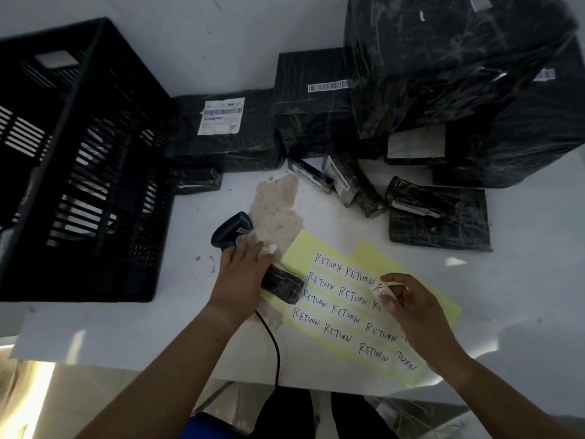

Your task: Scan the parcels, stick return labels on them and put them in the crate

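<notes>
The label point(381, 288) pinched by the right hand point(411, 308) may crease before reaching the parcel point(285, 286) pressed under the left hand point(239, 274), its fingers point(250, 251) straight.

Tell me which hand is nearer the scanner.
Left. The left hand lies right beside the scanner, fingertips at its handle; the right hand is well off to the right, over the label sheet, pinching a label.

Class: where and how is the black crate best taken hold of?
Hook fingers from outside into the rectangular hand slot near the top of the far wall of the crate. Its tall slatted walls look too broad to clasp otherwise.
</notes>
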